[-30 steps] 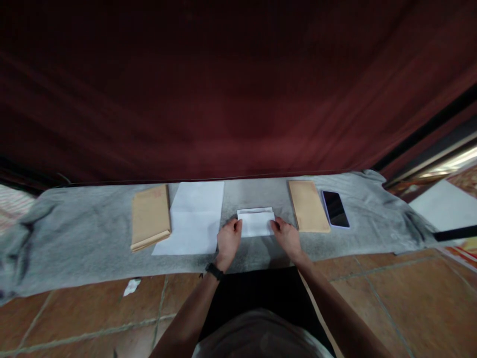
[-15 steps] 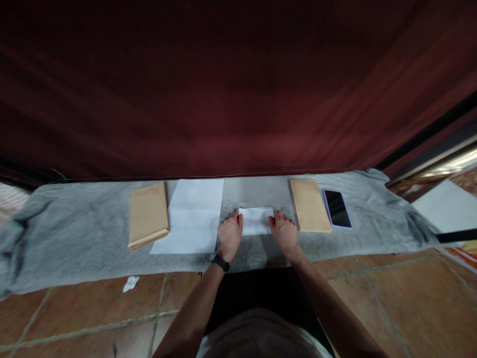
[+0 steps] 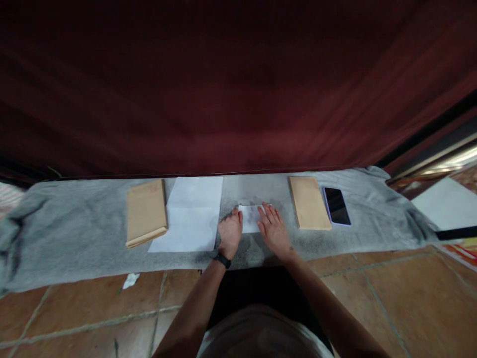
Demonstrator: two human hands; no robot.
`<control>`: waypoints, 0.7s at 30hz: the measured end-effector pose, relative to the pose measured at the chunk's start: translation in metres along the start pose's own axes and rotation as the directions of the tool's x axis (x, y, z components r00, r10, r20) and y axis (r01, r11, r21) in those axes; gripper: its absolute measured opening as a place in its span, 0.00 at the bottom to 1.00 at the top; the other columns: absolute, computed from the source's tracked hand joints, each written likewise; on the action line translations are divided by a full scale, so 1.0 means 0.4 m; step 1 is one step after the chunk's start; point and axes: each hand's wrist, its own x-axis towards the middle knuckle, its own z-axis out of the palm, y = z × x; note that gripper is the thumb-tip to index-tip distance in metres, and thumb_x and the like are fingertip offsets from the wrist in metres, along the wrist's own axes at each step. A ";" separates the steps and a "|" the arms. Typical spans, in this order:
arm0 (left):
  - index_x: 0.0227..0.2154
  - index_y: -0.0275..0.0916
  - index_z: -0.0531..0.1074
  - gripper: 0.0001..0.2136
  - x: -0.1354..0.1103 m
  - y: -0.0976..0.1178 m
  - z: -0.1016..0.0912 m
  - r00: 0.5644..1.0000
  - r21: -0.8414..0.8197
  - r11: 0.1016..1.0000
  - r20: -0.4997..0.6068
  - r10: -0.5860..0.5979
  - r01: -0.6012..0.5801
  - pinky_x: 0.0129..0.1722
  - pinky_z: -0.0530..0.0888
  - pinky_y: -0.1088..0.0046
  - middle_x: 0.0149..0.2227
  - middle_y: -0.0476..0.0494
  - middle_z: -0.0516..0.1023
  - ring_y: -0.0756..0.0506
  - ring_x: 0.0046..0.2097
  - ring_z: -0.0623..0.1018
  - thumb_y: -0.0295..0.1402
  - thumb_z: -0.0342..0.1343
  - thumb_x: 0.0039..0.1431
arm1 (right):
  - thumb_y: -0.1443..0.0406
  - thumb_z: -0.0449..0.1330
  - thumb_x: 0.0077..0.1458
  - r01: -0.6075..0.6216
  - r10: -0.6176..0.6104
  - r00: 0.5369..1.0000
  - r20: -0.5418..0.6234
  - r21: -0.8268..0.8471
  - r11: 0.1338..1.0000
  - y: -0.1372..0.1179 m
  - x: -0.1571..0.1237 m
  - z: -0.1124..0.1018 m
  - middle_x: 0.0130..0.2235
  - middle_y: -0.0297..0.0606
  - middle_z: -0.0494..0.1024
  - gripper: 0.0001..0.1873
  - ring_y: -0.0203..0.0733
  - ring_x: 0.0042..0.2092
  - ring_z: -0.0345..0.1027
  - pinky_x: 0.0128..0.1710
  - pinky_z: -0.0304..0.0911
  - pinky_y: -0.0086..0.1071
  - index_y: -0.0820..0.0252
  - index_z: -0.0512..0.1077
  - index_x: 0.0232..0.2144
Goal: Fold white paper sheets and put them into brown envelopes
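A folded white sheet of paper (image 3: 250, 220) lies on the grey cloth in front of me. My left hand (image 3: 230, 231) grips its left edge, thumb on top and fingers curled. Across the right part of the paper, my right hand (image 3: 274, 229) lies flat with its fingers stretched out, covering that end. Left of my left hand is a stack of larger white sheets (image 3: 196, 214) with a crease across it. Brown envelopes (image 3: 146, 211) overlap the sheets' left side. Another stack of brown envelopes (image 3: 310, 204) lies to the right of my right hand.
A phone (image 3: 337, 206) with a pale purple edge lies beyond the right envelopes. Grey cloth (image 3: 85, 223) covers the long surface, with a dark red curtain (image 3: 238, 99) behind it. A crumpled white scrap (image 3: 130, 281) is on the tiled floor (image 3: 417, 293).
My right hand has let go of the folded paper's right edge and moved left onto it, fingers now spread flat. My left hand stays at the left edge.
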 end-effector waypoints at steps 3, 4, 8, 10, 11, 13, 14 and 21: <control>0.52 0.38 0.72 0.20 0.004 0.002 -0.003 1.000 0.000 1.000 0.019 -0.008 0.008 0.36 0.75 0.68 0.36 0.36 0.84 0.40 0.40 0.84 0.40 0.38 0.73 | 0.59 0.45 0.71 -0.023 0.025 0.999 0.041 -0.037 0.999 -0.006 -0.010 0.018 0.68 0.49 0.61 0.27 0.52 0.69 0.52 0.66 0.50 0.49 0.64 0.58 0.67; 0.52 0.38 0.72 0.20 0.005 0.003 -0.004 1.000 -0.003 1.000 0.018 -0.009 0.009 0.36 0.76 0.68 0.36 0.36 0.84 0.39 0.40 0.84 0.40 0.38 0.73 | 0.59 0.45 0.71 -0.035 0.037 0.998 0.044 -0.049 0.998 -0.006 -0.013 0.024 0.68 0.49 0.61 0.27 0.53 0.69 0.52 0.66 0.50 0.49 0.64 0.58 0.67; 0.52 0.38 0.72 0.20 0.006 0.004 -0.004 1.000 -0.013 1.000 0.013 -0.012 0.012 0.36 0.76 0.68 0.37 0.36 0.84 0.40 0.39 0.84 0.40 0.38 0.73 | 0.58 0.47 0.71 -0.066 0.070 0.997 0.041 -0.088 0.994 -0.009 -0.020 0.035 0.69 0.50 0.59 0.28 0.54 0.69 0.53 0.66 0.49 0.51 0.62 0.57 0.68; 0.52 0.37 0.72 0.20 0.004 0.004 -0.005 1.000 -0.012 1.000 0.006 -0.018 0.018 0.36 0.75 0.68 0.36 0.36 0.84 0.40 0.39 0.84 0.40 0.38 0.73 | 0.58 0.47 0.70 -0.079 0.083 0.996 0.034 -0.101 0.992 -0.011 -0.022 0.037 0.69 0.50 0.58 0.28 0.55 0.69 0.52 0.66 0.48 0.51 0.61 0.57 0.68; 0.52 0.37 0.72 0.19 0.004 0.005 -0.005 1.000 -0.010 1.000 0.002 -0.022 0.022 0.36 0.75 0.69 0.36 0.36 0.84 0.40 0.39 0.84 0.40 0.38 0.73 | 0.58 0.48 0.70 -0.083 0.087 0.996 0.030 -0.106 0.991 -0.012 -0.023 0.038 0.69 0.51 0.57 0.29 0.55 0.69 0.52 0.66 0.48 0.51 0.61 0.56 0.69; 0.52 0.37 0.71 0.19 0.002 0.006 -0.004 1.000 -0.004 1.000 0.002 -0.031 0.031 0.36 0.75 0.69 0.36 0.36 0.84 0.40 0.39 0.84 0.40 0.38 0.73 | 0.58 0.48 0.70 -0.087 0.090 0.996 0.022 -0.115 0.990 -0.014 -0.024 0.039 0.70 0.51 0.56 0.29 0.55 0.69 0.52 0.66 0.48 0.52 0.61 0.55 0.69; 0.52 0.38 0.71 0.19 0.002 0.007 -0.003 0.999 -0.002 0.999 0.005 -0.035 0.035 0.36 0.75 0.69 0.36 0.36 0.84 0.40 0.39 0.84 0.40 0.38 0.73 | 0.58 0.48 0.70 -0.088 0.091 0.996 0.018 -0.118 0.989 -0.014 -0.024 0.041 0.70 0.52 0.55 0.30 0.56 0.69 0.52 0.66 0.47 0.52 0.61 0.55 0.69; 0.52 0.35 0.70 0.20 0.002 0.007 0.013 0.999 -0.010 0.998 -0.008 -0.054 0.054 0.35 0.76 0.68 0.34 0.35 0.83 0.39 0.38 0.84 0.41 0.38 0.73 | 0.58 0.49 0.69 -0.083 0.083 0.997 -0.012 -0.120 0.989 -0.013 -0.025 0.046 0.70 0.53 0.55 0.30 0.58 0.68 0.52 0.65 0.49 0.54 0.61 0.55 0.69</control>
